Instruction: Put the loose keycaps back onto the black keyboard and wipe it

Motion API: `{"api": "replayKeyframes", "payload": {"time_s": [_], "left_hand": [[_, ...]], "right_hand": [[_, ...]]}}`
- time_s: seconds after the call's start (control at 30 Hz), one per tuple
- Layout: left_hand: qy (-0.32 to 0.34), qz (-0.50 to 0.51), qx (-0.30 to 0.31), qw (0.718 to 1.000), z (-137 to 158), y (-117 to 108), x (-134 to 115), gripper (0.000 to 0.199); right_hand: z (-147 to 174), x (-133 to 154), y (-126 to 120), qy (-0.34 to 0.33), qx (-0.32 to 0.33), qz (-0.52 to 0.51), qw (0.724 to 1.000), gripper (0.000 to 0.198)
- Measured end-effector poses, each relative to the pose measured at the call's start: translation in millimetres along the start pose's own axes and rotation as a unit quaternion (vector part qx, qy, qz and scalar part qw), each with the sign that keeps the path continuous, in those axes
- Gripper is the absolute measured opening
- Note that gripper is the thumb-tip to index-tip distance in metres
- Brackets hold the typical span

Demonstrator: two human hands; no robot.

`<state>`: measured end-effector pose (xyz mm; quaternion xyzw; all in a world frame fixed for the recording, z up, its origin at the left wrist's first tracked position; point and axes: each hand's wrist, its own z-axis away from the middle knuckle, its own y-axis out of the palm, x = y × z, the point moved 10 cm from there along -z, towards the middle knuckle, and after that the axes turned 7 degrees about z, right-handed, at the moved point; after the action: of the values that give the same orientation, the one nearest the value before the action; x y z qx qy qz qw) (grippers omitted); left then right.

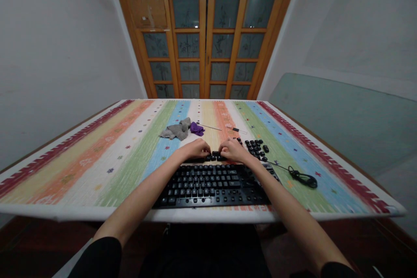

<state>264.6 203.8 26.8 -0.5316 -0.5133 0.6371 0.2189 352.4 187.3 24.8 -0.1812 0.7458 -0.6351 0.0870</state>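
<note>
A black keyboard (202,182) lies near the table's front edge; keycaps are off along its near row and part of its right side. Just beyond it, loose black keycaps (213,156) sit between my two hands. My left hand (198,148) has its fingers curled down at the left of these keycaps. From the right, my right hand (232,150) reaches them with fingers bent and pinched together. The fingertips are partly hidden, so what each hand grips cannot be made out. More loose keycaps (256,147) are gathered to the right of my right hand.
Farther back on the striped tablecloth (130,156) lie a grey cloth (177,130), a purple cloth (197,128), a thin rod (210,127) and a small black item with wire loops (236,130). A coiled black cable (302,178) rests right of the keyboard.
</note>
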Motion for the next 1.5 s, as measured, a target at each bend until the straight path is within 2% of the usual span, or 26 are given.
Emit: {"api": "replayKeyframes", "payload": {"time_s": [0.33,0.5,0.63,0.73,0.87,0.97,1.07,1.17,1.5], "left_hand": [[0.007,-0.003,-0.012,1.0,-0.8,-0.3,1.6,0.02],[0.014,0.004,-0.036,0.999,0.0,-11.2,-5.3,0.021],[0.03,0.011,-0.085,0.996,14.6,-32.8,-30.2,0.019],[0.099,0.055,-0.132,0.985,39.7,-40.6,-73.4,0.017],[0.161,0.091,-0.11,0.977,71.0,-12.1,-126.8,0.019],[0.162,0.048,-0.076,0.983,81.4,20.2,-146.0,0.02],[0.15,-0.008,-0.053,0.987,81.6,44.9,-149.6,0.021],[0.139,-0.05,-0.044,0.988,78.7,58.3,-147.3,0.02],[0.1,-0.112,-0.042,0.988,76.4,63.0,-147.7,0.019]], "right_hand": [[-4.9,-0.2,-3.9,0.006,-0.013,-0.023,1.0,0.005],[5.3,2.1,-21.4,0.003,-0.04,-0.05,0.998,0.009],[42.4,9.0,-44.1,-0.028,-0.094,-0.094,0.991,0.01],[84.5,20.9,-58.5,-0.067,-0.134,-0.147,0.978,0.011],[131.4,43.6,-62.9,-0.096,-0.148,-0.153,0.972,0.013],[150.3,61.7,-57.1,-0.127,-0.149,-0.126,0.973,0.015],[157.6,68.8,-48.8,-0.137,-0.157,-0.096,0.973,0.018],[160.2,69.1,-43.5,-0.137,-0.17,-0.079,0.973,0.02],[168.7,72.2,-42.7,-0.155,-0.192,-0.029,0.969,0.02]]}}
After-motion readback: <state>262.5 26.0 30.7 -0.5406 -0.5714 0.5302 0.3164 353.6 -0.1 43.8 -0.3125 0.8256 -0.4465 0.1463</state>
